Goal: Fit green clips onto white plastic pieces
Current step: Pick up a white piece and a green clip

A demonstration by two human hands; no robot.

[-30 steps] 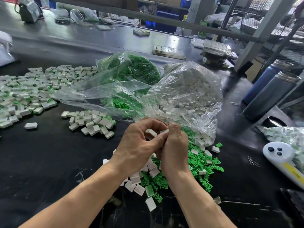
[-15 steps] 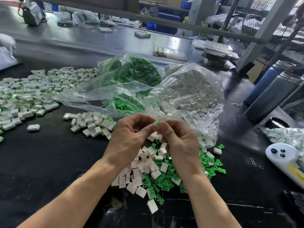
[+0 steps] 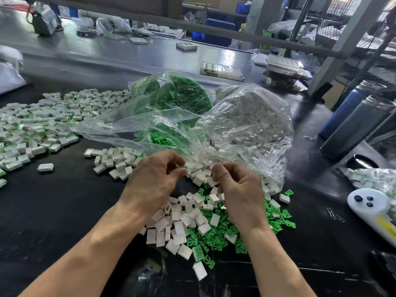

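While our two hands hung over the loose heap, the black table (image 3: 53, 211) held most of its clutter toward the back, and bare dark surface lay open at our near left. At the far left spread a wide drift of finished white pieces (image 3: 38, 125), with one stray piece (image 3: 45, 167) apart from its near edge. A smaller cluster of pieces (image 3: 115, 159) sat just left of our left hand (image 3: 153, 183), whose fingers were curled with thumb and fingertips drawn together; whether they pinched anything we could not tell. Behind it lay the clear bag of green clips (image 3: 171, 97), its mouth sagging toward us. Below our hands, white plastic pieces (image 3: 182, 219) lay mixed with green clips (image 3: 216, 241). Our right hand (image 3: 240, 194) was curled likewise, its contents hidden from us. The bag of white pieces (image 3: 250, 118) rose just behind it. Right of that, two dark flasks (image 3: 351, 125) stood near the table's edge, and a white controller (image 3: 370, 204) lay nearest us, with a paperclip (image 3: 334, 215) beside it.
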